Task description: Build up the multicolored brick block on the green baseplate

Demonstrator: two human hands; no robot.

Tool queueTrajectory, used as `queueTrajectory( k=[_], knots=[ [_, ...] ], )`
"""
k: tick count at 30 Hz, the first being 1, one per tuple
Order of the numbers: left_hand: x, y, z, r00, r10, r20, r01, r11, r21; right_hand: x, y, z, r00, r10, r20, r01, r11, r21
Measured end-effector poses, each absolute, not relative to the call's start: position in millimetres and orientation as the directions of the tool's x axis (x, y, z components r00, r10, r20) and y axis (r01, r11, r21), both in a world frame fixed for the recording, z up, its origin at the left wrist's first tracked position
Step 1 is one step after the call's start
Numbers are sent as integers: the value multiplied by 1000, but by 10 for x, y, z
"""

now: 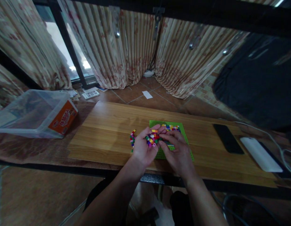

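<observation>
Palm up, my left hand [142, 150] cups a heap of small coloured toy bricks [151, 140] in red, yellow, white, purple, green and other colours. My right hand [179, 152] reaches in from the right, its thumb and fingertips pinched together at the edge of the heap by a dark green brick. What lies between those fingertips is too small to make out. Beneath both hands lies a bright green studded baseplate [157, 123], partly covered by them. Rows of coloured bricks [171, 127] sit on its far part. A loose cluster of bricks [132, 139] lies left of my left hand.
The wooden board [105, 131] lies on a low table. At the left stands a clear plastic bin [34, 116] with an orange label. To the right are a black phone [227, 138], a white slab-shaped device [260, 154] and a white cable [274, 136]. Curtains [136, 47] hang behind.
</observation>
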State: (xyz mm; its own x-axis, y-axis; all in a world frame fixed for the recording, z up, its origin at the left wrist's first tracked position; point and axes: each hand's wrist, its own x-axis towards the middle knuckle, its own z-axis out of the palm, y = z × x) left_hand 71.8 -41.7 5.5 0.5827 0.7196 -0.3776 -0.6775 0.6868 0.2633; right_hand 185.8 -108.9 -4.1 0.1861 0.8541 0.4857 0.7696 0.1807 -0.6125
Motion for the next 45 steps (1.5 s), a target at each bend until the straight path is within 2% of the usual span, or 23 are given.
queueTrajectory(
  k=[6, 15, 23, 32, 39, 45],
  knots=[
    [728, -419, 10, 597, 725, -345, -683, 684, 256, 1874, -1075, -53, 185, 870, 457, 758, 170, -630],
    [743, -430, 48, 591, 710, -382, -676, 695, 245, 1970, -1089, -23, 115, 901, 419, 726, 212, -654],
    [745, -432, 59, 598, 700, -391, -667, 705, 241, 2015, -1092, -40, 65, 890, 452, 725, 269, -634],
    [746, -423, 53, 603, 691, -400, -643, 717, 269, 2027, -1093, -25, 69, 903, 424, 760, 228, -608],
    [742, -434, 85, 591, 687, -423, -638, 719, 277, 2016, -1088, -4, 117, 885, 451, 737, 227, -636],
    [702, -394, 44, 476, 662, -580, -632, 715, 298, 2358, -1134, -33, 401, 796, 454, 655, 97, -749]
  ],
)
